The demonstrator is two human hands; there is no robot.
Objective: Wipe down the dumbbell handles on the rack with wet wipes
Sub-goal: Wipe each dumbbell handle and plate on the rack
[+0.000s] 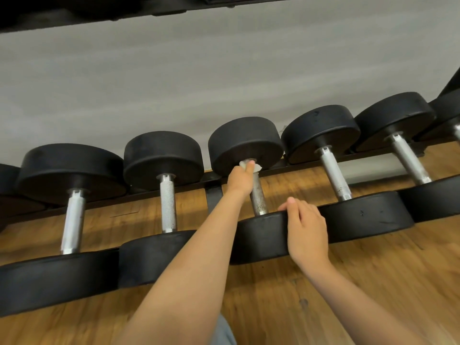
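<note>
Right hand (307,232) open on middle of five whole dumbbells (261,241); left hand (239,178) grips one wipe (257,168) round handle (258,196).

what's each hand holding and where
Left hand grips a white wipe around the far end of the middle dumbbell's handle. Right hand rests on its near head, holding nothing.

- I count five whole dumbbells (73,220) (168,205) (258,199) (336,173) (408,158) in a row across the middle of the frame.
- Two more dumbbells are cut by the frame: one at the left edge (7,180), one at the right edge (448,110).
- Six steel handles (334,168) show on my screen.
- Two hands: left hand (240,179), right hand (307,232).
- One white wipe (249,166), centre frame.
</note>
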